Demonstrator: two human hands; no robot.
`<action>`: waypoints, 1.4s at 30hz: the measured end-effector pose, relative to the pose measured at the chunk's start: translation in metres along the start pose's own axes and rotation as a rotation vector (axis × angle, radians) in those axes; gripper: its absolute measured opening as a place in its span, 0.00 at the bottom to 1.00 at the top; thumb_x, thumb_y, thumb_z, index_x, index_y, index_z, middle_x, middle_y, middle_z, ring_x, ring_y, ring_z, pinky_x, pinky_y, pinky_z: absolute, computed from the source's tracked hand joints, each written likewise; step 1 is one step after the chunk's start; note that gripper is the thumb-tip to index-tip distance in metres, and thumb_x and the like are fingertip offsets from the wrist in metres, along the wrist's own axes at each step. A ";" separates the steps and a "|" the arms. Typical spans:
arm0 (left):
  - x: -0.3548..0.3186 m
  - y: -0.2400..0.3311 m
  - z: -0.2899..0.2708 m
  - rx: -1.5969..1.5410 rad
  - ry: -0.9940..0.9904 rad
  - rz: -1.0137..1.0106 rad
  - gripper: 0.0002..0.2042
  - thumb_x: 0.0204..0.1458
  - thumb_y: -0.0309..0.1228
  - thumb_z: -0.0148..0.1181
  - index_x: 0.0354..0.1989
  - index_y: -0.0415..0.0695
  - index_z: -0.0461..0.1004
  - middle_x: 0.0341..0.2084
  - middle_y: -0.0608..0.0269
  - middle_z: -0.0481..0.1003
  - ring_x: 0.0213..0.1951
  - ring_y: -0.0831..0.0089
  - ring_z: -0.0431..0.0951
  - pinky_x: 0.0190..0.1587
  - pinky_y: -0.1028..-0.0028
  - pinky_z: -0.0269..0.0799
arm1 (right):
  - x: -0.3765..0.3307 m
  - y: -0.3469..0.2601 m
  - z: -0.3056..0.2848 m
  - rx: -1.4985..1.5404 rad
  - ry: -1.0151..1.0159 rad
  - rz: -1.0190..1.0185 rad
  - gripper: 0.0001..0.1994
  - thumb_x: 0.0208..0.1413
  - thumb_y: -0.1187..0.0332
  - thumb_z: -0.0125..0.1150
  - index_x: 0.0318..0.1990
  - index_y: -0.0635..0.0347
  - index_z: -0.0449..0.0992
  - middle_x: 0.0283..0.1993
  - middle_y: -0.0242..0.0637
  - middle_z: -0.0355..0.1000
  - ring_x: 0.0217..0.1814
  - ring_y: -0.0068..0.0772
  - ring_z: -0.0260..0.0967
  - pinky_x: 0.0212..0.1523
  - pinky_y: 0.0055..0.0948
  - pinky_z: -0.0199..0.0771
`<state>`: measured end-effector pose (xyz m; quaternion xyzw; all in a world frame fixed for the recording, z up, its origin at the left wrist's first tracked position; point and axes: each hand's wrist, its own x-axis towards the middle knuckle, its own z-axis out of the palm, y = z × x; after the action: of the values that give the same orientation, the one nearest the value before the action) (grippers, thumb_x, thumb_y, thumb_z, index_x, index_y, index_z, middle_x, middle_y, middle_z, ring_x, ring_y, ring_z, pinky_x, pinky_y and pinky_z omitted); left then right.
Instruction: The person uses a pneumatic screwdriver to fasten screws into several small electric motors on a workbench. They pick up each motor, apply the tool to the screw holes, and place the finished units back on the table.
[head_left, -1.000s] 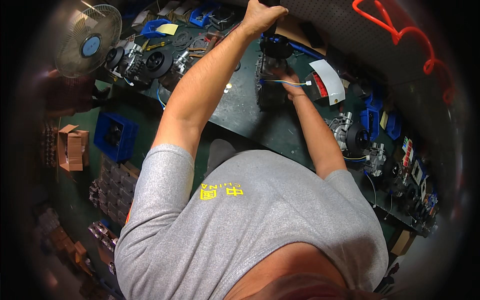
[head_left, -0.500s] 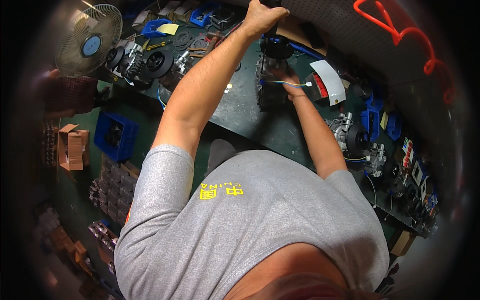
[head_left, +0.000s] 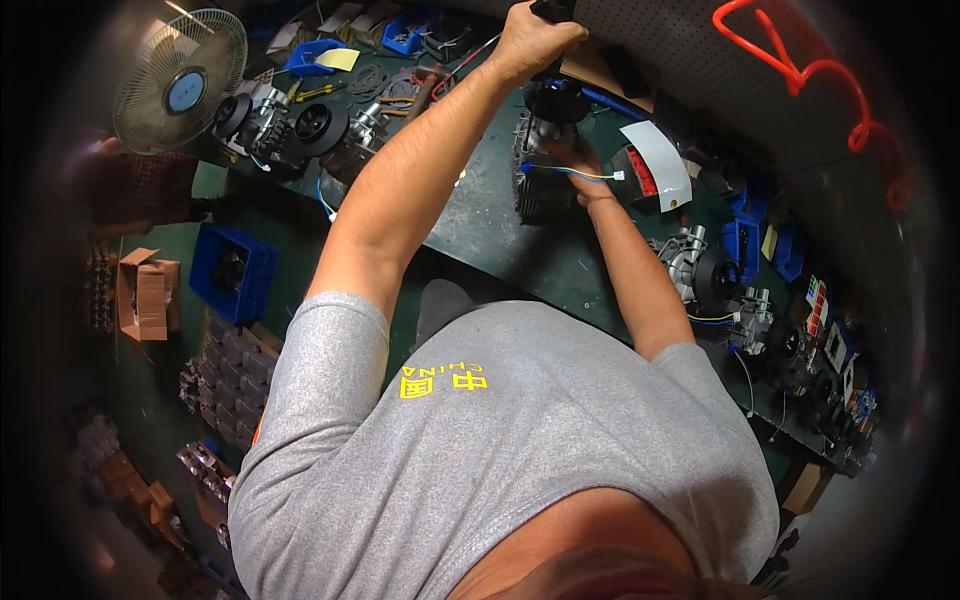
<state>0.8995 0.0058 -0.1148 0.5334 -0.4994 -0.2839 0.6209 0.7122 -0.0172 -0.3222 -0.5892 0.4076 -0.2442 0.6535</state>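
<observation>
Gripping a black tool handle (head_left: 552,10) up by the pegboard (head_left: 690,45), the left hand (head_left: 528,42) is clenched around it. The right hand (head_left: 578,160) rests on a small finned engine (head_left: 540,170) on the green workbench (head_left: 480,215) — its finger grip cannot be told — beside a blue wire (head_left: 570,172).

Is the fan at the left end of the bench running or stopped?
Cannot tell. The fan stands with its round wire cage facing the camera, but the blades behind the cage look neither clearly blurred nor clearly still.

Left hand (head_left: 530,40) high on a black handle (head_left: 552,10), right hand (head_left: 572,160) on small engine (head_left: 540,175).
</observation>
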 end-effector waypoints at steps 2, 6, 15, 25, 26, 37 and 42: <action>0.000 -0.001 0.001 -0.014 -0.007 0.027 0.08 0.49 0.30 0.63 0.30 0.36 0.78 0.19 0.65 0.75 0.19 0.75 0.73 0.22 0.72 0.68 | 0.005 0.007 -0.003 0.006 0.003 -0.006 0.41 0.49 0.49 0.76 0.66 0.64 0.69 0.61 0.41 0.74 0.61 0.33 0.70 0.64 0.34 0.67; 0.001 -0.002 -0.001 -0.021 -0.008 0.012 0.09 0.49 0.30 0.65 0.31 0.35 0.79 0.20 0.64 0.76 0.20 0.75 0.73 0.23 0.72 0.69 | 0.009 0.008 0.001 0.060 -0.004 -0.010 0.35 0.47 0.50 0.77 0.59 0.63 0.75 0.56 0.37 0.78 0.56 0.31 0.73 0.59 0.33 0.70; 0.008 -0.030 0.021 -0.277 0.147 0.154 0.11 0.41 0.23 0.70 0.34 0.38 0.80 0.27 0.72 0.78 0.31 0.83 0.76 0.35 0.75 0.75 | 0.022 0.037 -0.001 0.090 -0.109 -0.153 0.26 0.63 0.58 0.65 0.64 0.63 0.71 0.57 0.38 0.75 0.58 0.33 0.71 0.60 0.33 0.70; 0.001 -0.025 0.020 -0.186 0.103 0.069 0.08 0.41 0.23 0.68 0.31 0.39 0.78 0.26 0.68 0.77 0.32 0.81 0.76 0.38 0.75 0.74 | 0.018 0.035 -0.006 0.032 -0.042 -0.080 0.29 0.58 0.56 0.70 0.63 0.61 0.73 0.57 0.36 0.76 0.56 0.28 0.69 0.58 0.32 0.69; 0.002 -0.028 0.021 -0.176 0.107 0.072 0.08 0.41 0.23 0.68 0.31 0.39 0.77 0.26 0.68 0.77 0.32 0.81 0.76 0.38 0.75 0.74 | 0.016 0.036 -0.004 0.049 -0.024 -0.080 0.29 0.58 0.56 0.70 0.63 0.60 0.73 0.57 0.34 0.76 0.56 0.28 0.69 0.58 0.32 0.69; 0.000 -0.025 0.021 -0.140 0.106 0.045 0.08 0.41 0.23 0.68 0.31 0.39 0.77 0.26 0.69 0.76 0.32 0.80 0.76 0.38 0.75 0.74 | 0.014 0.037 -0.004 0.071 0.002 -0.026 0.31 0.55 0.56 0.74 0.63 0.59 0.72 0.57 0.33 0.74 0.56 0.30 0.70 0.61 0.34 0.67; -0.005 -0.010 0.022 -0.130 0.092 0.015 0.08 0.41 0.24 0.68 0.29 0.39 0.76 0.24 0.69 0.75 0.31 0.81 0.75 0.37 0.75 0.73 | 0.020 0.039 -0.009 0.091 -0.025 -0.054 0.34 0.56 0.57 0.73 0.67 0.60 0.70 0.61 0.34 0.73 0.59 0.30 0.69 0.63 0.34 0.67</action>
<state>0.8797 -0.0011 -0.1276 0.5006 -0.4549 -0.2865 0.6785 0.7097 -0.0313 -0.3648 -0.5728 0.3717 -0.2727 0.6778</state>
